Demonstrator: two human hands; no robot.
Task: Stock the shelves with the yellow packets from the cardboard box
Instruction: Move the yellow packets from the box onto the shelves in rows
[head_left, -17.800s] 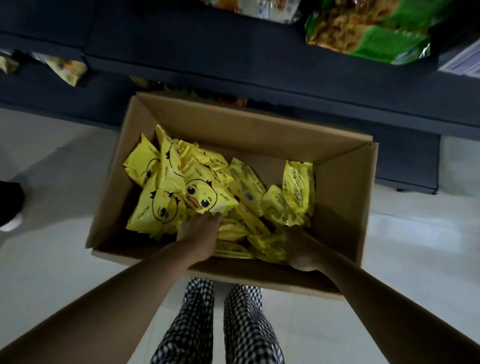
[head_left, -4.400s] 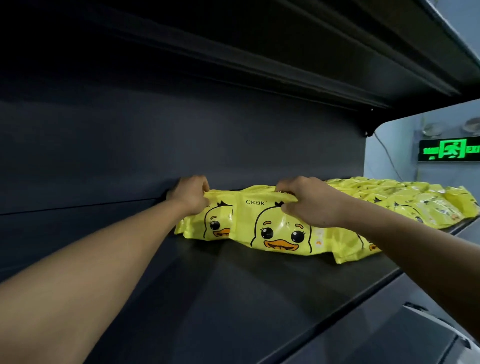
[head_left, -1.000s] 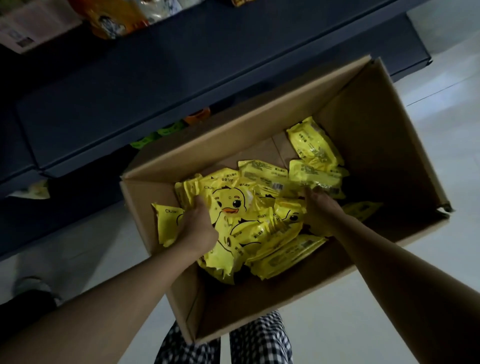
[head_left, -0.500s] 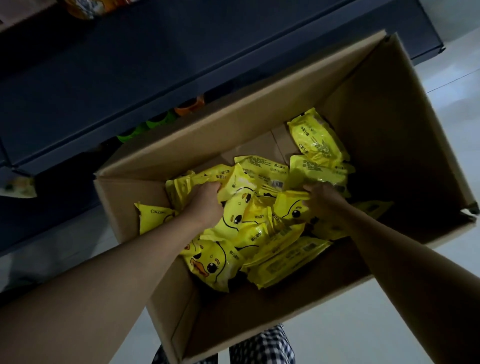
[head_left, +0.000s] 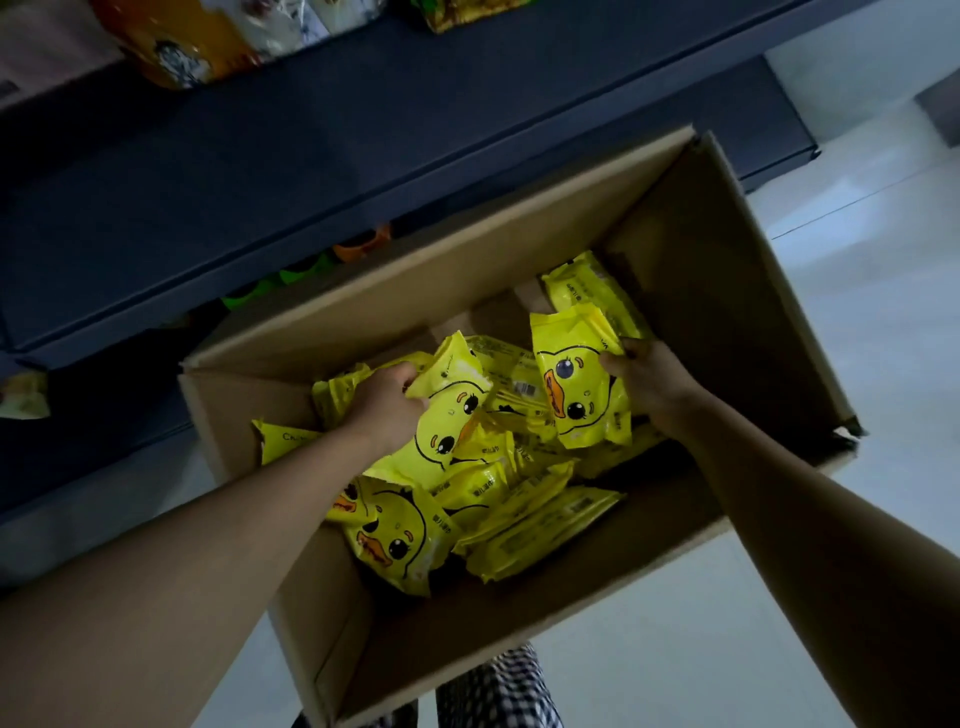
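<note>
While most of the yellow packets (head_left: 498, 499) lie heaped in the bottom of the cardboard box (head_left: 727, 270), two are being held up out of the pile. One packet (head_left: 579, 384), printed with a duck face, stands nearly upright at the right of the heap, and the right hand (head_left: 649, 382) grasps its right edge with the fingers curled round it. Another duck packet (head_left: 447, 415) sits tilted in the middle, and the left hand (head_left: 387, 410) is clenched on its upper corner. Both bare forearms reach down into the box from the near side. The box stands open on a pale floor (head_left: 857, 322), just in front of dark blue shelves (head_left: 311, 156). Other snack bags (head_left: 197, 41) lie on a shelf above, and checked trousers (head_left: 498, 691) show below the box.
</note>
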